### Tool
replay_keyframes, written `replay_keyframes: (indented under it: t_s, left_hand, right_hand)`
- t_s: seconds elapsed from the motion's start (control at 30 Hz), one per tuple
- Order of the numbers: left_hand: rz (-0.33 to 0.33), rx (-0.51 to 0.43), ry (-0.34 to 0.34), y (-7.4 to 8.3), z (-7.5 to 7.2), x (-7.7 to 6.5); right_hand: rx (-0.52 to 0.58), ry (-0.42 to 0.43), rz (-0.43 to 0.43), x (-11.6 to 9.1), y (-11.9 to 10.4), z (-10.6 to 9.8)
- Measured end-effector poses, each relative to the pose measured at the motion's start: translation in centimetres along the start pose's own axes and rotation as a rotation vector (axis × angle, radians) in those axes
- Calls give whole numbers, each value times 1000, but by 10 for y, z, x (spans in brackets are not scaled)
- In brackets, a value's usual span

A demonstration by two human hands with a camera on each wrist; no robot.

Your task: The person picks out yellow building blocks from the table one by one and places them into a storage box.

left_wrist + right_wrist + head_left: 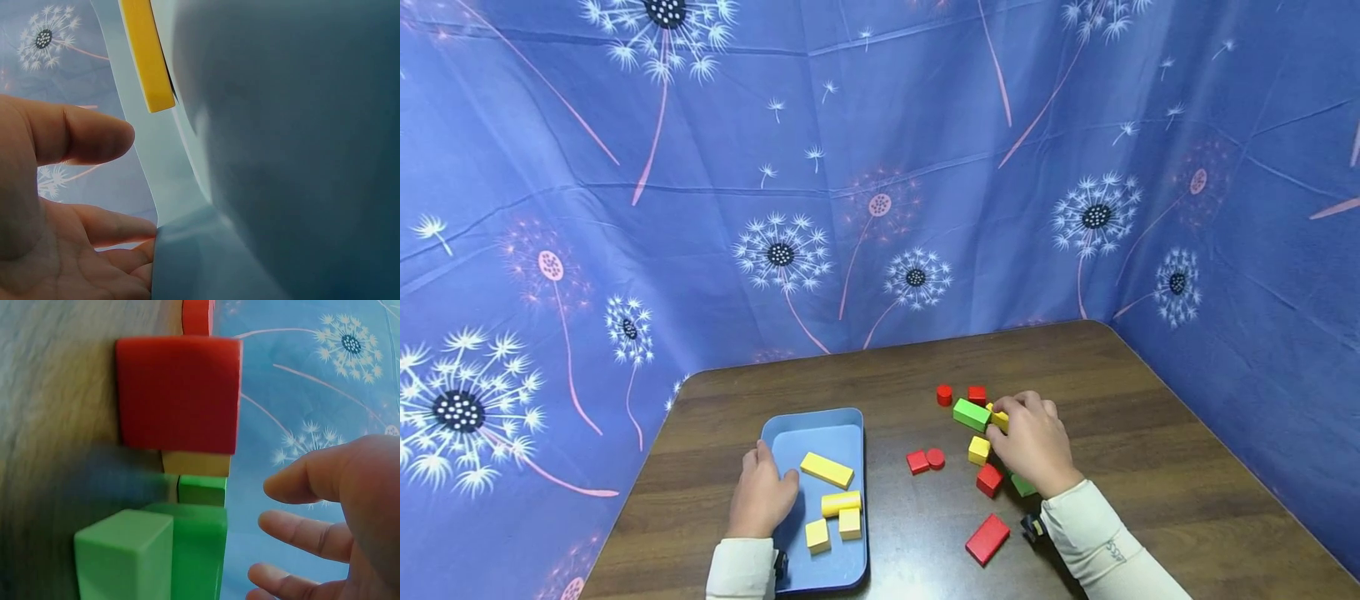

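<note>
My left hand (762, 498) is at the left rim of a blue tray (797, 571), its fingers against the outer wall and its thumb held apart. Inside the tray lie a long yellow block (827, 470), a yellow cylinder (841, 503) and two pale yellow cubes (817, 536). Over the loose blocks, my right hand (1033, 437) reaches with spread fingers, fingertips right at a yellow block (998, 417) that it partly hides. Beside that block lies a green block (972, 414). A yellow cube (978, 450) and a red cube (988, 480) sit just nearer.
Two red pieces (917, 462) lie between tray and right hand. Farther back are a red cylinder (944, 395) and a red block (977, 394). A red rectangular block (987, 539) is near the front; a green block (1022, 485) shows under the right wrist. Patterned blue cloth (880, 292) hangs behind the table.
</note>
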State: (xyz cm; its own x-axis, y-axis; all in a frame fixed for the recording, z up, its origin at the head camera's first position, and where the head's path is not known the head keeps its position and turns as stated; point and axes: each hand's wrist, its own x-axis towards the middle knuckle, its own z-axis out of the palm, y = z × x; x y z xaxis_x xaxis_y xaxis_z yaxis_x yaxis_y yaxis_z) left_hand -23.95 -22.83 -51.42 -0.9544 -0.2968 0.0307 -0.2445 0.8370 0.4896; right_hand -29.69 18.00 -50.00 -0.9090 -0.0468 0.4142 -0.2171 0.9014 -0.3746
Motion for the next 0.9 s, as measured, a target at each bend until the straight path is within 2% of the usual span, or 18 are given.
replay_keyframes:
  t_s: [0.17, 0.57, 0.9]
  left_hand:
    - [-1, -2, 1, 1, -1, -1]
    - [-12, 5, 9, 1, 1, -1]
    - [2, 5, 13, 0, 0, -1]
  right_hand:
    - [-8, 9, 14, 0, 7, 0]
    - [-19, -36, 82, -3, 15, 4]
    - [-32, -81, 97, -5, 17, 6]
